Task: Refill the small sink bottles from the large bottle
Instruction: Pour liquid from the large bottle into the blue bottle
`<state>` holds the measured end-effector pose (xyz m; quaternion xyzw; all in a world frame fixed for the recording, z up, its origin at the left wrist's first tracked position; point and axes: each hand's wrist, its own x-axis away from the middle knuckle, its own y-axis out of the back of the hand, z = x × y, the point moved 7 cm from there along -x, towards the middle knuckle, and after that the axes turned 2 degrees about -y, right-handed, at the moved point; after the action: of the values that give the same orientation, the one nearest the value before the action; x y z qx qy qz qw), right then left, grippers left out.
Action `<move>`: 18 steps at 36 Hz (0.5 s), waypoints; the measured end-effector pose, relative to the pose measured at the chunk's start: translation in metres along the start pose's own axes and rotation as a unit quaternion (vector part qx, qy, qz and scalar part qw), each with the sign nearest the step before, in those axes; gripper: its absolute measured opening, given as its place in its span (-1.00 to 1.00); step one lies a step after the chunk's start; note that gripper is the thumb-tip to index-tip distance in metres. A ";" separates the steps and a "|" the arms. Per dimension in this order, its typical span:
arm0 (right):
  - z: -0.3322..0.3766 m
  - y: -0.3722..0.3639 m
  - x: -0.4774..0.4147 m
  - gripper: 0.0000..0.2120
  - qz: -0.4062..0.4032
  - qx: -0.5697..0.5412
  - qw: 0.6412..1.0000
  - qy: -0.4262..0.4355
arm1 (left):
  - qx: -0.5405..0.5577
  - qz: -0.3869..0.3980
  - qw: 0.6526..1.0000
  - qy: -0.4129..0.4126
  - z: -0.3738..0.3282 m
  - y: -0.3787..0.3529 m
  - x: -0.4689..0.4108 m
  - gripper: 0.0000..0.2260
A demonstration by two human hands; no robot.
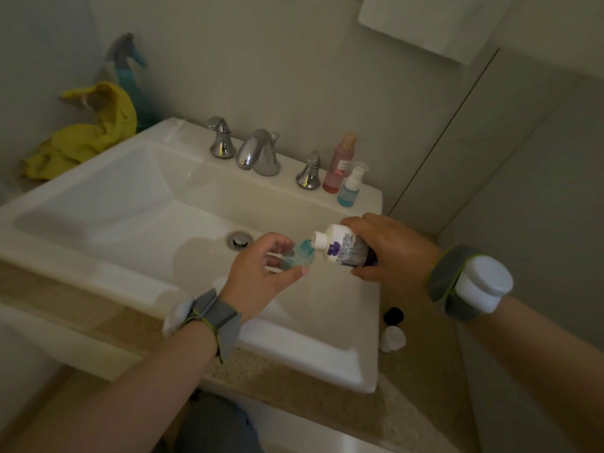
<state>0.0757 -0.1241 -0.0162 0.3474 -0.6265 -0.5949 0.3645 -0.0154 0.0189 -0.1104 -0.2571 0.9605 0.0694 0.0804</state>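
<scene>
Over the right side of the sink basin, my right hand point(389, 248) grips the large white bottle point(343, 246), which has a purple label and is tipped to the left. Its open neck touches the mouth of a small clear bottle point(297, 256) with blue liquid in it. My left hand point(258, 273) holds that small bottle from below and behind. On the sink's back ledge at the right stand a tall pink bottle point(340, 165) and a small blue-liquid bottle point(351, 188) with a white top.
The white sink point(108, 197) has a chrome tap point(258, 152) with two handles and a drain point(240, 240). A black cap point(393, 315) and a white cap point(393, 338) lie on the beige counter at right. A yellow cloth point(88, 132) and spray bottle point(130, 73) sit far left.
</scene>
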 end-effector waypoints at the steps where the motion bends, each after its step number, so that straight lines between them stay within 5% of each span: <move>1: 0.000 0.000 0.000 -0.39 0.000 0.006 1.000 0.001 | 0.000 0.000 1.000 0.000 0.000 0.000 0.000 -0.73; 18: -0.004 -0.001 -0.004 -0.39 -0.002 0.033 0.999 0.006 | -0.008 0.001 1.000 0.002 -0.001 0.000 0.001 -0.71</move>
<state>0.0814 -0.1230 -0.0172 0.3646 -0.6425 -0.5726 0.3555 -0.0161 0.0185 -0.1100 -0.2566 0.9605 0.0765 0.0765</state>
